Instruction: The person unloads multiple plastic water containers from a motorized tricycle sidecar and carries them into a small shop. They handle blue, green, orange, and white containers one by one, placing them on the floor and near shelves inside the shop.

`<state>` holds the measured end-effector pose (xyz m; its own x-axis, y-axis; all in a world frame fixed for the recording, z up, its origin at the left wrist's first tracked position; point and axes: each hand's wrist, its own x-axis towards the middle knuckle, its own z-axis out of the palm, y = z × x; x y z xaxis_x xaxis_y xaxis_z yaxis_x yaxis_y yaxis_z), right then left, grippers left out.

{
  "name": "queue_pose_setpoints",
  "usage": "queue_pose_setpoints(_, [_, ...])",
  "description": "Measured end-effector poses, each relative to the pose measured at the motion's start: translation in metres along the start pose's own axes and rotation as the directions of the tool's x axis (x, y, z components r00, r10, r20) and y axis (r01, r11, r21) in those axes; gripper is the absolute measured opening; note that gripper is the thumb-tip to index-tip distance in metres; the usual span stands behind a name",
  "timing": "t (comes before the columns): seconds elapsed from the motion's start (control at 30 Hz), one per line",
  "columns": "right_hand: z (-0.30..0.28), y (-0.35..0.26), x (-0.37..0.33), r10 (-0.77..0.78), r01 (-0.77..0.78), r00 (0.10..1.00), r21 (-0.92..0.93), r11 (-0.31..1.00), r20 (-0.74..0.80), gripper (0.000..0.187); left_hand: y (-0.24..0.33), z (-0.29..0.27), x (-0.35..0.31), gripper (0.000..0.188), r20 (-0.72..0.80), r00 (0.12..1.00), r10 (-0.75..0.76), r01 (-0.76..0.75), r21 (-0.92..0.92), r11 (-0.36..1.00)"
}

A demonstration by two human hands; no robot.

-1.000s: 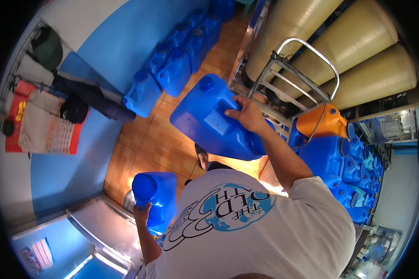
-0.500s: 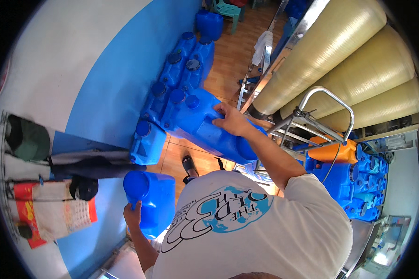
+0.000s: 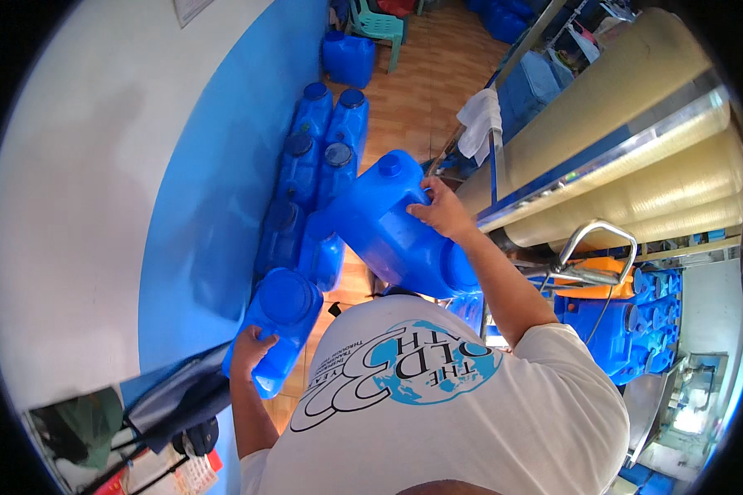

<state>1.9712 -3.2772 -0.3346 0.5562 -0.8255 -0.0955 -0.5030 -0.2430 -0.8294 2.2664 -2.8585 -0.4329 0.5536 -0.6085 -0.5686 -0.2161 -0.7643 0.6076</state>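
My left hand [image 3: 253, 351] is closed on the handle of a blue plastic jerrycan [image 3: 286, 299] with a wide round lid, held near the blue-and-white wall. My right hand [image 3: 446, 210] grips the handle of a second, larger-looking blue jerrycan [image 3: 380, 223], which tilts over the floor with a small cap at its far end and a wide lid at its near end. Beyond both stand several blue jerrycans with dark lids [image 3: 337, 155], in two rows along the wall. What lies beneath the left jerrycan is hidden.
Large yellowish cylinders [image 3: 669, 194] in a metal frame stand on the right, beside a metal hand-truck handle [image 3: 603, 231]. An orange container [image 3: 594, 280] and more blue jerrycans [image 3: 603, 326] lie behind it. A green plastic chair [image 3: 377, 25] stands far ahead; dark clothes [image 3: 177, 404] hang at lower left.
The left jerrycan has moved forward, closer to the standing rows. The right jerrycan has swung slightly right, away from those rows. My view has shifted too; both hands keep their grip.
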Motion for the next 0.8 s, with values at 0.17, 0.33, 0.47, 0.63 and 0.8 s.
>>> queue_pose_setpoints(0.17, [0.004,-0.006,0.094,-0.131,0.145,0.988,-0.218,0.965,0.077,0.049,0.087,-0.022,0.085,0.041,-0.073,0.997,-0.036,0.029,-0.094,0.995])
queue_pose_setpoints(0.33, [-0.004,-0.021,0.209,-0.239,0.537,0.807,-0.502,0.678,0.54,0.032,0.194,-0.023,0.158,0.039,-0.215,0.976,0.04,-0.145,-0.498,0.855])
queue_pose_setpoints(0.47, [-0.005,-0.031,0.271,-0.466,0.717,0.695,-0.475,0.51,0.548,0.018,0.272,-0.007,0.224,0.037,-0.203,0.945,0.256,-0.327,-0.556,0.764])
queue_pose_setpoints(0.63, [-0.047,-0.048,0.348,-0.794,0.747,0.523,-0.614,0.254,0.308,0.017,0.371,0.0,0.303,0.031,-0.188,0.95,0.25,-0.311,-0.654,0.69])
queue_pose_setpoints(0.8, [-0.069,-0.053,0.415,-0.767,0.717,0.525,-0.678,0.164,0.369,0.015,0.444,0.021,0.394,0.031,-0.152,0.93,0.335,-0.358,-0.583,0.73])
